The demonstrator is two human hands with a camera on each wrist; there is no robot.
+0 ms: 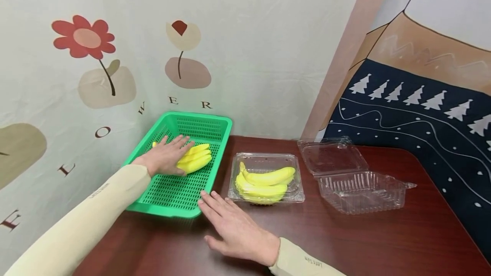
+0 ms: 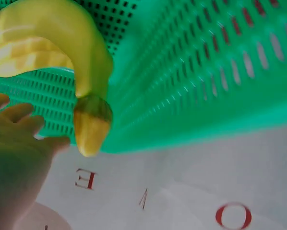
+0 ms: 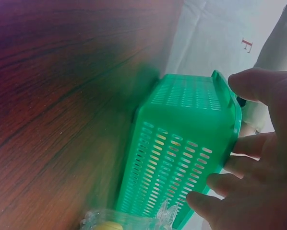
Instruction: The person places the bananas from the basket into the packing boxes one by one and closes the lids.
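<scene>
A yellow bunch of bananas lies in the green plastic basket at the left of the table. Over this bunch is my left hand, its fingers stretched out and partly covering the fruit. In the left wrist view the bunch's stem end hangs down beside the fingers, which are not curled round it. My right hand is just off the basket's near right corner, fingers extended and holding nothing. Whether its fingertips touch the rim cannot be told.
Right of the basket, a clear plastic clamshell box with its lid down contains another bunch of bananas. Further right stands a second clear clamshell, lid raised. The dark red table meets a patterned cloth behind.
</scene>
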